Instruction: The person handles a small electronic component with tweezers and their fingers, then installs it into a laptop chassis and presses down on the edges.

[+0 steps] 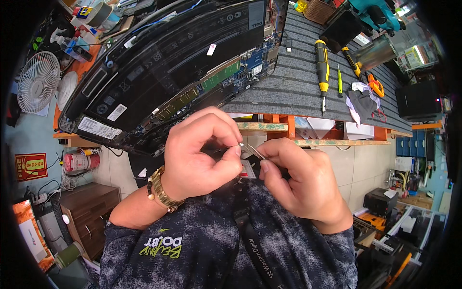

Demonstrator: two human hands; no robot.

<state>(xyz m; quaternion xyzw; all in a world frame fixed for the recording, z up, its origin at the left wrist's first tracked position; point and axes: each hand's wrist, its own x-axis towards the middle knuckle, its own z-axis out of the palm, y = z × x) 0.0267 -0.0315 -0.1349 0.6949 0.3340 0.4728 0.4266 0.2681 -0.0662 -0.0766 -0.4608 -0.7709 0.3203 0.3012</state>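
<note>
My left hand, with a gold watch on its wrist, pinches a tiny white piece between thumb and forefinger; its exact kind is too small to tell. My right hand grips slim metal tweezers, their tips pointing at the white piece and almost touching it. Both hands are in front of my chest, just off the near edge of the bench. Beyond the left hand lies a laptop with its bottom cover off, showing a black battery, green memory modules and a blue circuit board.
A grey ribbed mat covers the bench. On it lie a yellow-black screwdriver, a thin green screwdriver, orange-handled pliers and a crumpled cloth. A white fan stands at far left.
</note>
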